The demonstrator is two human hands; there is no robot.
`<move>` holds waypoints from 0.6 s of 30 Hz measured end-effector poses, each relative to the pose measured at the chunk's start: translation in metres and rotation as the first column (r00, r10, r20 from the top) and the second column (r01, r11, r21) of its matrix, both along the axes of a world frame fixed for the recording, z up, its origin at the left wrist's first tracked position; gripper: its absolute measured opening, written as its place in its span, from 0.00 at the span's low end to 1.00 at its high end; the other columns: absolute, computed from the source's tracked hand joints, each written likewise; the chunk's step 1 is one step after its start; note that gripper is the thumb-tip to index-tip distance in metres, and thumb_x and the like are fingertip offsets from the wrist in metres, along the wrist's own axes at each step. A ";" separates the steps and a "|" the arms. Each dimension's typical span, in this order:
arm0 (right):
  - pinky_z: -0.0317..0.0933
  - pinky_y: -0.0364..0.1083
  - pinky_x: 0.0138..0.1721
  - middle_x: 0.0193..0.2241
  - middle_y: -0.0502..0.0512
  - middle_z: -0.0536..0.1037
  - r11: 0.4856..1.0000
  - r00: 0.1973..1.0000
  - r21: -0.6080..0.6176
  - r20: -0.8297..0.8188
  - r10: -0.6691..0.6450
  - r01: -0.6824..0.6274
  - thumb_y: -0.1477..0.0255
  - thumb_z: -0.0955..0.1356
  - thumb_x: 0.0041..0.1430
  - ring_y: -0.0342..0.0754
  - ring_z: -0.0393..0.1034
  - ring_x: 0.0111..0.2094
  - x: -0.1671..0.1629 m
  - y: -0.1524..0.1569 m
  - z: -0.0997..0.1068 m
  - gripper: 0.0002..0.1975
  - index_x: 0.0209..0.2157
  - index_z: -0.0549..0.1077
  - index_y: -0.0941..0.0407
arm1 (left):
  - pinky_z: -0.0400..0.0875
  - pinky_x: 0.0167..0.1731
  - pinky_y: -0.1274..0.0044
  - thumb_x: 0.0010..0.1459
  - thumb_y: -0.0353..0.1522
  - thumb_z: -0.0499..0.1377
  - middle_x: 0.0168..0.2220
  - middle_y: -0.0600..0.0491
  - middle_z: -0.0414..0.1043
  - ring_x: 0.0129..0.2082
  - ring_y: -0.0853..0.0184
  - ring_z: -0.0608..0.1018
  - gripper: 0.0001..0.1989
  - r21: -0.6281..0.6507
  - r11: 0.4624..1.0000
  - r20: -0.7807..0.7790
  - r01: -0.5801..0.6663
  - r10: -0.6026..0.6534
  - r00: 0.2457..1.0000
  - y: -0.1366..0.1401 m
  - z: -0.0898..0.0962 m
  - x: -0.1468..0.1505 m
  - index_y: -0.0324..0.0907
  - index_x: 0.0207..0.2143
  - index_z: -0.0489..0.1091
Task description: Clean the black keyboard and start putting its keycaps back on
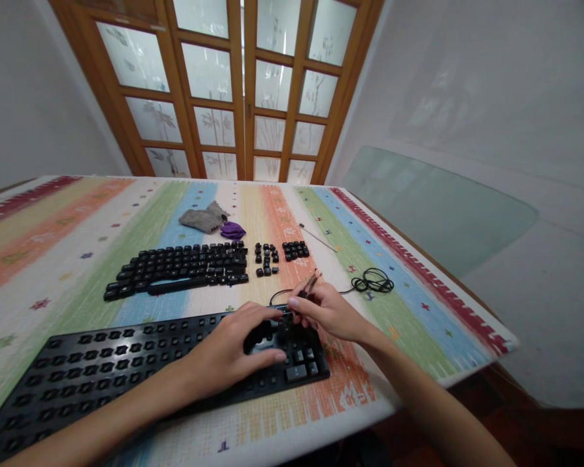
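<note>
A black keyboard [141, 363] lies near the table's front edge, most of its keycaps off and its sockets bare. A few keycaps [296, 373] sit on its right-end number pad. My left hand [233, 344] rests over the keyboard's right part, thumb and index finger stretched apart, its other fingers partly hidden. Closed above the number pad, my right hand [326, 308] grips a thin dark tool [311, 283] whose end sticks up past the fingers. What the tool's lower end touches is hidden by the fingers.
Loose black keycaps [185, 266] lie in keyboard order behind the keyboard, with smaller groups [296, 250] to the right. Farther back are a grey cloth [199, 219] and a purple cloth [232, 231]. A thin stick [318, 238] and a coiled cable [372, 281] lie on the right.
</note>
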State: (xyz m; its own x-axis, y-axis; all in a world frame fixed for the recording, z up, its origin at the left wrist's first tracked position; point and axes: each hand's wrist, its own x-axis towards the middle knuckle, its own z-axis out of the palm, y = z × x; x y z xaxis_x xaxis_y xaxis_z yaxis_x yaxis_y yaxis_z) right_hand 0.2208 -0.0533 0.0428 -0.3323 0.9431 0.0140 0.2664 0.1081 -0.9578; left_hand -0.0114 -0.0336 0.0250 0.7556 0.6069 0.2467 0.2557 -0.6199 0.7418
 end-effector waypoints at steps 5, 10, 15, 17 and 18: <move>0.64 0.40 0.24 0.26 0.50 0.73 0.995 0.994 0.101 -0.102 0.035 -0.025 0.59 0.67 0.64 0.41 0.69 0.24 0.004 -0.005 0.006 0.15 0.35 0.73 0.58 | 0.73 0.49 0.67 0.56 0.35 0.67 0.48 0.49 0.77 0.47 0.60 0.78 0.23 -0.386 0.918 0.177 0.086 -0.017 0.984 0.005 0.008 0.014 0.44 0.54 0.70; 0.67 0.41 0.28 0.31 0.52 0.76 0.987 0.989 0.111 -0.083 0.126 -0.117 0.61 0.68 0.64 0.41 0.71 0.26 0.011 -0.013 0.006 0.13 0.38 0.74 0.57 | 0.73 0.47 0.69 0.50 0.31 0.71 0.40 0.49 0.78 0.41 0.65 0.79 0.23 -0.642 0.746 0.340 0.179 0.067 0.938 0.008 0.001 0.023 0.39 0.48 0.70; 0.69 0.41 0.32 0.35 0.53 0.77 0.979 0.975 0.151 -0.155 0.161 -0.137 0.62 0.69 0.64 0.41 0.72 0.30 0.015 -0.021 0.010 0.11 0.38 0.74 0.56 | 0.74 0.43 0.73 0.47 0.31 0.73 0.37 0.51 0.77 0.39 0.66 0.80 0.24 -0.732 0.634 0.402 0.248 0.109 0.909 0.013 -0.003 0.027 0.38 0.46 0.71; 0.68 0.41 0.34 0.37 0.54 0.77 0.977 0.966 0.165 -0.201 0.164 -0.132 0.62 0.69 0.64 0.41 0.73 0.31 0.016 -0.023 0.010 0.11 0.38 0.74 0.56 | 0.75 0.43 0.73 0.48 0.31 0.73 0.38 0.50 0.78 0.39 0.65 0.81 0.23 -0.720 0.639 0.420 0.272 0.089 0.903 0.014 -0.002 0.028 0.38 0.46 0.71; 0.68 0.41 0.34 0.37 0.54 0.78 0.978 0.964 0.169 -0.212 0.159 -0.124 0.62 0.69 0.64 0.41 0.73 0.32 0.017 -0.023 0.010 0.11 0.38 0.74 0.56 | 0.76 0.43 0.73 0.48 0.31 0.72 0.38 0.50 0.78 0.39 0.65 0.81 0.23 -0.698 0.662 0.419 0.272 0.070 0.905 0.015 -0.001 0.029 0.38 0.46 0.71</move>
